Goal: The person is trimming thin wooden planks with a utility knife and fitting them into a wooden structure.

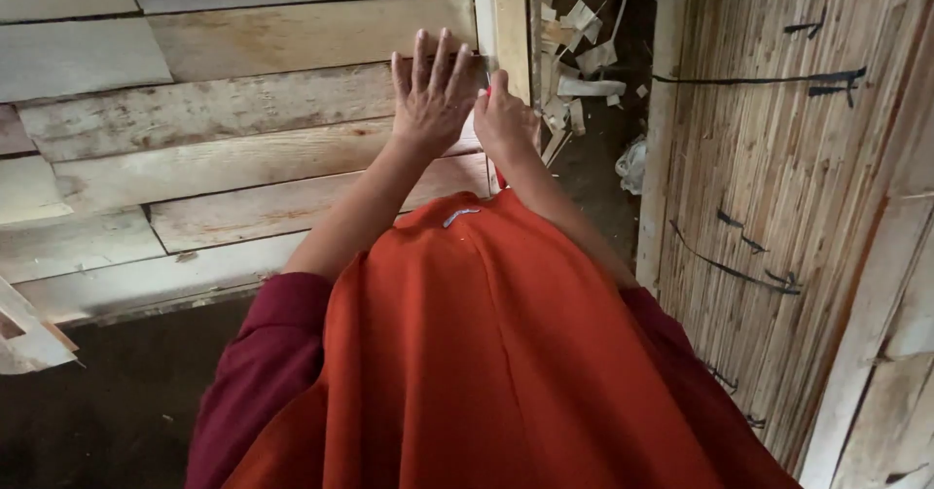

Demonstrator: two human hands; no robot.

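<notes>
On planks (243, 109), both hands (433, 95) press.

The right hand (503, 117) hides what its fingers (498, 85) grip — small, greyish, too blurred to tell.

Two hands on stacked wooden planks

The left hand (433, 90) lies flat on a plank (243, 105); the right hand (503, 119) grips a small tool (486, 64) beside it.

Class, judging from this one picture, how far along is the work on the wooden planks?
Done: planks lie side by side; offcuts litter the ground. In hand: left hand flat on a plank's end, right hand gripping a small tool, unclear which. Left: cannot tell.
</notes>
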